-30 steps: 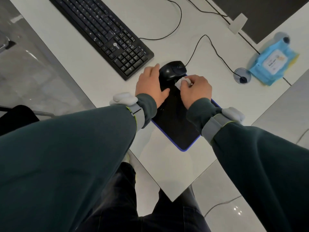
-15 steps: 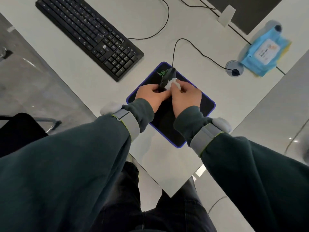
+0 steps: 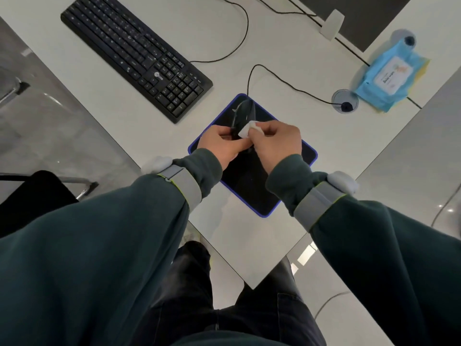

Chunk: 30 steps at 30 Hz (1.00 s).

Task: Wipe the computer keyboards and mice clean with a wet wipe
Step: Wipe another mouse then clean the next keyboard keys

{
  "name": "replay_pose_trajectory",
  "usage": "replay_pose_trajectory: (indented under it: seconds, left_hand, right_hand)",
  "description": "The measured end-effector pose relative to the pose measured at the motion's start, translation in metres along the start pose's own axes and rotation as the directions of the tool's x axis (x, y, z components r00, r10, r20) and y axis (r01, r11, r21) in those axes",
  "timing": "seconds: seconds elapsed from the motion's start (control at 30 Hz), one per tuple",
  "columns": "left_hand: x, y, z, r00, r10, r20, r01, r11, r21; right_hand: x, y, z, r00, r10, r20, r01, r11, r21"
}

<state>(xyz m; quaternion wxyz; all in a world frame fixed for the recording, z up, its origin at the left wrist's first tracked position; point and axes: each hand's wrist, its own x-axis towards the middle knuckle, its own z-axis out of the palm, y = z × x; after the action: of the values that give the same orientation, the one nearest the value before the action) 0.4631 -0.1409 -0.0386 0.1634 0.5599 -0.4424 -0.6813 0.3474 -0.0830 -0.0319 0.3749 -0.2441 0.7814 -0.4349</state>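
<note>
Mouse (image 3: 245,111), black and wired, stands tipped on its edge over the blue-edged black mouse pad (image 3: 259,196), its near end gripped by the left hand (image 3: 224,144); the right hand (image 3: 277,143) pinches a small folded white wet wipe (image 3: 245,131) against its right side.

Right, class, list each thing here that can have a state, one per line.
Blue-edged black mouse pad: flat on the white desk.
Black wired computer mouse: tipped on edge over the pad, gripped by the left hand.
White wet wipe: pinched in the right hand, against the mouse.
Black full-size keyboard: flat on the desk, untouched.
Blue wet-wipe pack: lying on the desk, flap apparently shut.
</note>
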Motion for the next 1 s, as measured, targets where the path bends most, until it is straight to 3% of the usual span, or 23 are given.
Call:
replay_pose_trajectory:
  seconds: [0.1, 0.2, 0.4, 0.6, 0.73, 0.8, 0.93, 1.0]
  left_hand:
    - [-0.001, -0.001, 0.003, 1.000, -0.017, 0.024, 0.016, 0.999, 0.029]
    - [-0.002, 0.008, 0.005, 0.996, -0.024, 0.090, 0.032, 0.995, -0.090]
    - [-0.005, 0.004, -0.004, 0.991, -0.047, 0.125, 0.065, 0.988, -0.141]
    - [-0.009, 0.005, 0.000, 0.990, -0.090, 0.106, 0.101, 0.989, -0.104]
    - [-0.009, 0.009, 0.000, 0.986, -0.055, 0.157, 0.077, 0.988, -0.135]
    - [-0.011, 0.008, 0.001, 0.990, -0.011, 0.139, 0.018, 0.999, -0.051]
    - [-0.013, 0.010, 0.009, 0.988, 0.150, 0.039, -0.154, 0.924, 0.349]
    - [-0.012, 0.014, 0.011, 0.989, 0.139, 0.053, -0.148, 0.948, 0.283]
  right_hand:
    - [0.022, -0.009, -0.003, 0.992, 0.085, -0.088, -0.079, 0.994, 0.076]
    - [0.018, -0.014, -0.005, 0.998, 0.049, -0.045, -0.041, 0.986, 0.164]
    - [-0.026, 0.006, -0.018, 0.997, -0.066, 0.043, 0.063, 0.996, 0.057]
    - [0.014, -0.026, -0.019, 0.997, -0.056, -0.054, 0.060, 0.995, 0.076]
    - [-0.008, -0.019, -0.018, 0.997, -0.056, 0.052, 0.052, 0.995, 0.084]
    - [-0.019, -0.010, -0.020, 0.998, -0.028, 0.065, 0.022, 0.996, 0.086]
    - [-0.009, -0.012, -0.021, 0.998, 0.064, -0.024, -0.059, 0.985, 0.163]
    - [-0.007, -0.016, -0.018, 0.998, 0.060, -0.026, -0.055, 0.986, 0.160]
